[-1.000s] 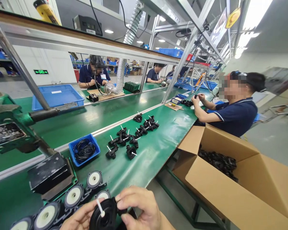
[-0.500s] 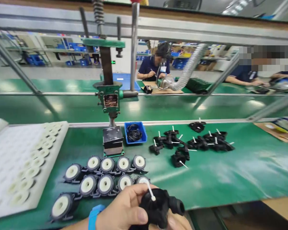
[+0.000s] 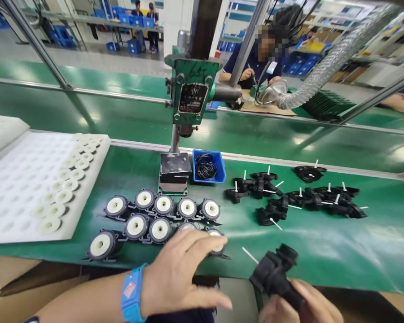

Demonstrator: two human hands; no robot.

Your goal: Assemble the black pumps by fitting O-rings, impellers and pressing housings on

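Observation:
My left hand (image 3: pixel 180 271), with a blue wrist strap (image 3: pixel 132 294), is stretched out at the front edge of the bench, thumb and fingers spread with nothing between them. Just beyond its fingers stand two rows of round black parts with cream discs (image 3: pixel 160 230). To its right, my right hand (image 3: pixel 306 305) grips a black plastic housing (image 3: pixel 272 271) by its lower end. The housing has a short pipe stub on top, and a thin white stick (image 3: pixel 250 255) juts out at its left. Fingers of my right hand are partly cut off by the lower frame edge.
Similar black housings with white sticks (image 3: pixel 309 197) lie at the right. A blue bin (image 3: pixel 218 176) of black rings stands beside a green press (image 3: pixel 191 96). Cream discs line a white foam tray (image 3: pixel 87 197) at left. A co-worker (image 3: pixel 242 60) sits opposite.
My left hand has let go of the black housing and opened. The right hand has carried the housing to the right. The view has tilted downward.

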